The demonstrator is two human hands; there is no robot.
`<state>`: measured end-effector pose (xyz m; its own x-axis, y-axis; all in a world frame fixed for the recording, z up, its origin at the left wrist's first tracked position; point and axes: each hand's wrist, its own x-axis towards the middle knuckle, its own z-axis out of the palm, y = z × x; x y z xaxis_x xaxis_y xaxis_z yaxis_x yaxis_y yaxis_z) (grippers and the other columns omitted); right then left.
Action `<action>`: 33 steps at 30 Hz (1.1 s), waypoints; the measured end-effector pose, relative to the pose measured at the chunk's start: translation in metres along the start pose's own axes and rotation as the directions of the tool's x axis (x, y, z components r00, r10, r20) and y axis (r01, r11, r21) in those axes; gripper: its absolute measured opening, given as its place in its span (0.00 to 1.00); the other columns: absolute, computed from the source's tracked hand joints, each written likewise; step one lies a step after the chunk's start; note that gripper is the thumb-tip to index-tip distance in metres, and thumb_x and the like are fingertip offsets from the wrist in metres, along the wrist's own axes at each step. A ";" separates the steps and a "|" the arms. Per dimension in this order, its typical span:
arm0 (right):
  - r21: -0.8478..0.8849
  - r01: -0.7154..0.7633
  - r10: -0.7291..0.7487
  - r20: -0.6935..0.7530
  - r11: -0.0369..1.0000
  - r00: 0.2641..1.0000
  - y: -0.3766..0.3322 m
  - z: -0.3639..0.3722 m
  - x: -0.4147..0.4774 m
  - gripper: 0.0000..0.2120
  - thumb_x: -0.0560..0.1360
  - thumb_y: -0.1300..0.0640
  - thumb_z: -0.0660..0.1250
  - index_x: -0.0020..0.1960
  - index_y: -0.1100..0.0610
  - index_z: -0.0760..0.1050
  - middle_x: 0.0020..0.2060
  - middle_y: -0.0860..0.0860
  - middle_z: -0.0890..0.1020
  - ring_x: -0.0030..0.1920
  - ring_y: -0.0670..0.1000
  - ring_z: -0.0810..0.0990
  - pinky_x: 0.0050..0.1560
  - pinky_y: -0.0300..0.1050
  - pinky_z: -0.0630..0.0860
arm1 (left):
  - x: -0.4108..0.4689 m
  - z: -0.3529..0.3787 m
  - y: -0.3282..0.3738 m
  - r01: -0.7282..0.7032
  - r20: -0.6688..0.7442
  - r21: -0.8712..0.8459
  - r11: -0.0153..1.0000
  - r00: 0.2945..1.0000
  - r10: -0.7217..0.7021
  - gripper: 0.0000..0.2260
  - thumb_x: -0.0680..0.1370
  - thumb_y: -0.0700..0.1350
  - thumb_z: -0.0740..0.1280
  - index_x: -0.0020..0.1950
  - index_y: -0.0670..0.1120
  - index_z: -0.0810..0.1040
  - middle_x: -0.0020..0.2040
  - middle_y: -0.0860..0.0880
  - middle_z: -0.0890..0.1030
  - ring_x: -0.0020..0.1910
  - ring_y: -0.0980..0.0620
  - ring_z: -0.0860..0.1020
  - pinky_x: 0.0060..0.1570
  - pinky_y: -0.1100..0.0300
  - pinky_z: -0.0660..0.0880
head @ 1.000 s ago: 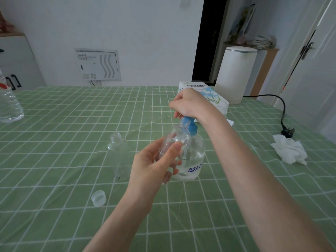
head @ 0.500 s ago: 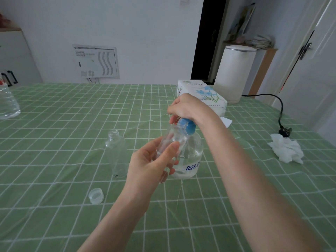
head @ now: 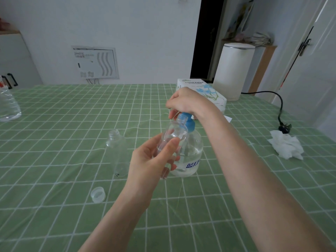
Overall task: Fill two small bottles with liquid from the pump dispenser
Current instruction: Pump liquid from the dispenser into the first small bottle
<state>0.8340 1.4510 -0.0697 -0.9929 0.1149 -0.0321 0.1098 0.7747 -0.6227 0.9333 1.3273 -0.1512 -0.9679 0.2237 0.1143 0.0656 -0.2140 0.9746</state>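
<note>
**Fingers (head: 171, 143) Curled Round One Small Bottle and One Pump Head**

Fingers of the left hand (head: 149, 160) were wrapped round the held bottle (head: 173, 133), with the thumb laid across its front. They gripped it off the tabletop (head: 54, 124), tilted, its open neck raised to the blue pump head (head: 189, 122). The right hand (head: 187, 102) lay over the top of that pump head, fingers curled down round it. The spout was hidden beneath them, so I could not tell whether it sat inside the bottle's mouth.

One pump dispenser (head: 190, 155) stood upright on the green checked tabletop, clear-walled and partly filled with clear liquid, just behind the left hand.

There were two small bottles. One was in the left hand. The second bottle (head: 117, 151) stood upright and uncapped to the left of the dispenser, near it but not touching. One loose cap (head: 98, 194) lay closer to the person, beside the left forearm.

One tissue box (head: 205, 90) sat behind the right hand. One white cylindrical appliance (head: 233, 71) stood beyond the box, and one black cord (head: 281, 104) ran across the tabletop's right side to a plug lying flat. One crumpled tissue (head: 285, 147) rested just beside the plug. One large clear bottle (head: 8, 106) stood at the far left, cut off by the frame.
</note>
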 end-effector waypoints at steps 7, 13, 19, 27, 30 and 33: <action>-0.009 -0.063 0.064 0.055 0.998 0.996 0.007 0.007 0.004 0.16 0.75 0.60 0.62 0.61 0.65 0.76 0.56 0.59 0.83 0.42 0.51 0.74 0.44 0.43 0.69 | -0.001 0.001 -0.002 0.019 -0.017 0.004 1.000 1.000 -0.019 0.20 0.60 0.60 0.70 0.47 0.54 0.83 0.29 0.52 0.79 0.27 0.56 0.76 0.23 0.69 0.67; -0.024 -0.036 0.036 0.037 0.999 0.999 0.006 0.007 0.004 0.17 0.75 0.59 0.62 0.61 0.64 0.77 0.56 0.59 0.83 0.42 0.50 0.74 0.44 0.43 0.69 | 0.000 0.000 -0.002 0.026 -0.019 0.013 1.000 0.999 -0.026 0.19 0.60 0.60 0.70 0.47 0.53 0.83 0.29 0.52 0.80 0.26 0.56 0.75 0.23 0.69 0.68; -0.079 0.012 -0.011 0.016 0.997 1.000 0.000 -0.002 0.003 0.17 0.78 0.51 0.60 0.58 0.62 0.78 0.48 0.56 0.86 0.43 0.53 0.79 0.37 0.39 0.69 | 0.000 0.000 0.000 0.007 -0.016 0.016 1.000 1.000 -0.006 0.22 0.61 0.61 0.69 0.50 0.52 0.82 0.30 0.51 0.81 0.27 0.57 0.76 0.24 0.69 0.69; -0.113 -0.009 0.017 0.069 0.994 0.997 0.001 0.001 0.004 0.24 0.81 0.45 0.56 0.65 0.63 0.74 0.57 0.58 0.82 0.61 0.56 0.77 0.54 0.47 0.70 | 0.001 0.000 -0.001 0.013 -0.017 0.002 1.000 1.000 -0.013 0.18 0.62 0.59 0.69 0.47 0.53 0.83 0.29 0.51 0.80 0.27 0.57 0.76 0.23 0.69 0.69; -0.119 -0.018 0.029 0.097 0.993 0.995 0.004 0.004 0.002 0.24 0.81 0.45 0.56 0.64 0.62 0.75 0.58 0.58 0.81 0.62 0.57 0.77 0.55 0.47 0.69 | 0.000 0.000 -0.002 0.018 -0.017 0.001 1.000 1.000 -0.018 0.18 0.60 0.60 0.70 0.46 0.54 0.83 0.29 0.52 0.80 0.27 0.56 0.76 0.23 0.68 0.68; -0.113 -0.012 0.020 0.072 0.994 0.997 0.005 0.005 0.002 0.25 0.81 0.45 0.55 0.66 0.63 0.73 0.60 0.59 0.80 0.59 0.56 0.77 0.54 0.46 0.70 | -0.001 0.000 -0.002 0.014 -0.016 0.002 1.000 1.000 -0.014 0.18 0.60 0.61 0.70 0.46 0.55 0.83 0.29 0.52 0.80 0.28 0.55 0.76 0.24 0.68 0.69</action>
<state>0.8325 1.4519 -0.0772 -0.9912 0.0857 -0.1006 0.1263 0.8385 -0.5300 0.9336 1.3276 -0.1536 -0.9725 0.2115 0.0976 0.0524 -0.2094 0.9764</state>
